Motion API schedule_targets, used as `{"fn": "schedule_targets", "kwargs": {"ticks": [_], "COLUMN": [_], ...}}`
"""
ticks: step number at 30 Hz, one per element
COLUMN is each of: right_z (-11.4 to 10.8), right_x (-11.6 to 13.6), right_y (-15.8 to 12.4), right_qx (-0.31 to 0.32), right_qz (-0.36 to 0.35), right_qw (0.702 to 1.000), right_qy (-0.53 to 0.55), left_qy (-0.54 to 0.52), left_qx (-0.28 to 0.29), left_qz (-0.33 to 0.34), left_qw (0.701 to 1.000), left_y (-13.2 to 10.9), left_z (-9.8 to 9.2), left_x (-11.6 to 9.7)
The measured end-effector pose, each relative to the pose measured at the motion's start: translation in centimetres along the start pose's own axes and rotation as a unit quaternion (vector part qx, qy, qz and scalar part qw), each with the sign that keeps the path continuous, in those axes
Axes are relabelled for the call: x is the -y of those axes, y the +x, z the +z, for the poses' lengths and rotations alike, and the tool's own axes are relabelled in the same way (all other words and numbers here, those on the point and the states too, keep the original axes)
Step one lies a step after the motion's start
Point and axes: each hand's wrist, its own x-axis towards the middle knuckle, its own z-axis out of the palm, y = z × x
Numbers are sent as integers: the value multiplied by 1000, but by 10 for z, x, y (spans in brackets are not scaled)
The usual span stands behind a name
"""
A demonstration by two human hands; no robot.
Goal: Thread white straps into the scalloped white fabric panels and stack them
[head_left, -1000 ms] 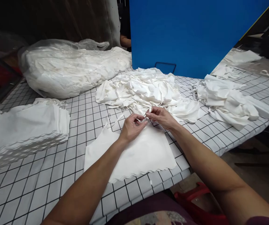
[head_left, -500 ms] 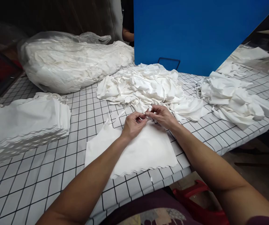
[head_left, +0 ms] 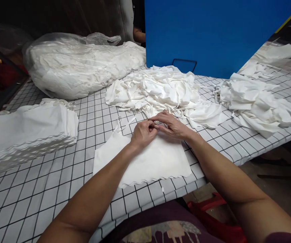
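Note:
A white camisole (head_left: 158, 162) with thin straps and a wavy hem lies flat on the checked cloth before me, its hem toward me. My left hand (head_left: 144, 133) is closed in a pinch at the camisole's upper edge, near its right strap. Against it rests my right hand (head_left: 169, 125), thumb and fingers bent together over the left fingertips at the same spot. The bit of fabric between the fingers is mostly hidden. To the left of my hands, a loose strap (head_left: 120, 125) loops on the table.
Behind lies a heap of white garments (head_left: 160, 87), with another pile (head_left: 257, 101) to the right. A neat stack (head_left: 33, 128) and a filled clear bag (head_left: 79, 67) stand left. A blue board (head_left: 206, 37) rises at the back; a person's arm (head_left: 139, 34) shows beside it.
My right hand's fingers have reached left over my left fingertips. The small white bit that showed at the right fingers is now covered. The view has shifted slightly.

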Motion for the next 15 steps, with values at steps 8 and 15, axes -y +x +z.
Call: {"fn": "schedule_targets", "kwargs": {"ticks": [8, 15], "right_z": [-4, -5], "right_x": [-11, -2], "right_y": [-3, -3], "right_qx": [6, 57], "right_qz": [-21, -40], "right_qw": [997, 997], "right_qy": [-80, 13], "left_qy": [49, 80], "left_qx": [16, 47], "left_qz": [7, 5], "left_qw": [999, 996], "left_y": [0, -9], "left_z": [-11, -16], "left_x": [-7, -11]}}
